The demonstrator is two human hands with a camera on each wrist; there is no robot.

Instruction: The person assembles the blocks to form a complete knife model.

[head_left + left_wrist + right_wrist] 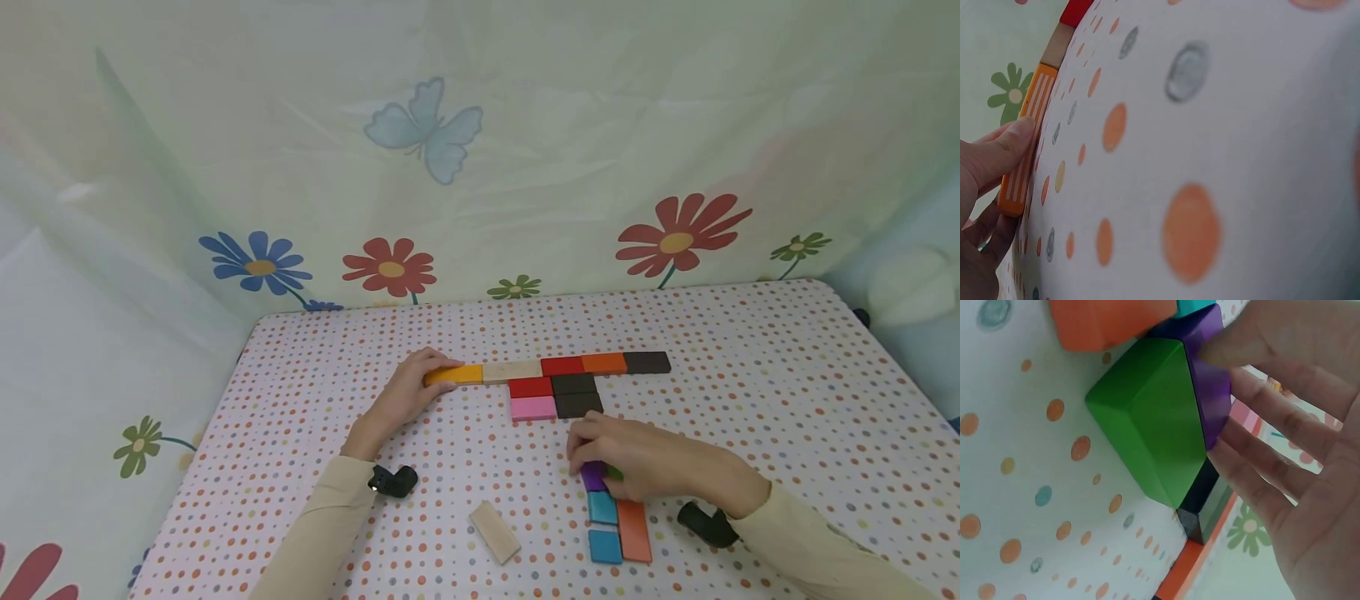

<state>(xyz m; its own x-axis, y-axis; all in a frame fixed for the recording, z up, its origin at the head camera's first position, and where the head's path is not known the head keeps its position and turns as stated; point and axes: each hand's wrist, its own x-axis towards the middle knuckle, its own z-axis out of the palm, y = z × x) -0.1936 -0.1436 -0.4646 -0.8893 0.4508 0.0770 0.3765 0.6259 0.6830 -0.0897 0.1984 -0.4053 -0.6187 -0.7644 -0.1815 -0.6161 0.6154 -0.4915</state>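
Note:
At the left end of a row of blocks, my left hand (405, 392) grips a yellow-orange block (465, 374). White stripes run along its side in the left wrist view, where the thumb (1019, 131) presses on them. My right hand (645, 454) pinches a purple block (593, 477), which the hand partly hides in the head view. Against the purple block stands a green block (1154, 419) with sloping faces. Just below them lie a light blue block (602, 506), a blue block (604, 546) and an orange-coral block (634, 531).
The long row continues with a pale wooden block (512, 372), a red block (562, 367), an orange block (604, 362) and a dark block (647, 362). Shorter rows beneath include a pink block (533, 407). A loose wooden block (495, 532) lies slanted near the front.

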